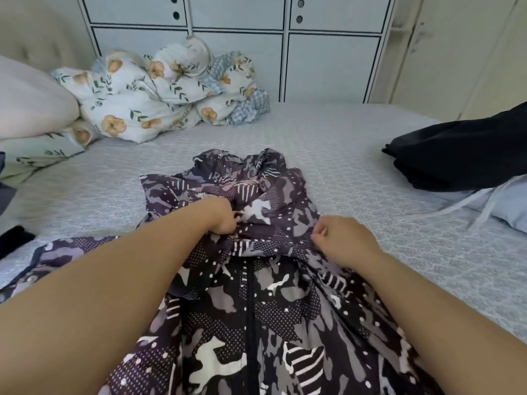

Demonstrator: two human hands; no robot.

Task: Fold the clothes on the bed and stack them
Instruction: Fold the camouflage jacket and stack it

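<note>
1. Two bare arms reach up from the bottom of the frame, lying over a jacket [256, 309] with a dark camo print.
2. Left hand [221, 216], just left of the middle of the frame, is curled shut and grips a bunch of the jacket's cloth.
3. Right hand [342, 238], a bit right of the middle, pinches a fold of the jacket between thumb and fingers.
4. Between the two hands the cloth is bunched up into a ridge.
5. Down the middle of the jacket runs a black zipper [251, 309], toward the bottom of the frame.
6. Past the hands, the top part of the jacket lies crumpled in the middle of the frame.
7. All of the jacket lies on the bed [370, 172], which has a pale gray cover with a small pattern.
8. At the right edge of the frame a black garment [462, 152] rests on a pale blue one [510, 206] with white strings.
9. In the upper left a flower-print quilt [159, 89] sits in a heap, next to a pink pillow [28, 101].
10. At the left edge is a small black cloth [14, 238].
11. Behind the bed, at the top of the frame, stand white cabinet doors [236, 24].
</note>
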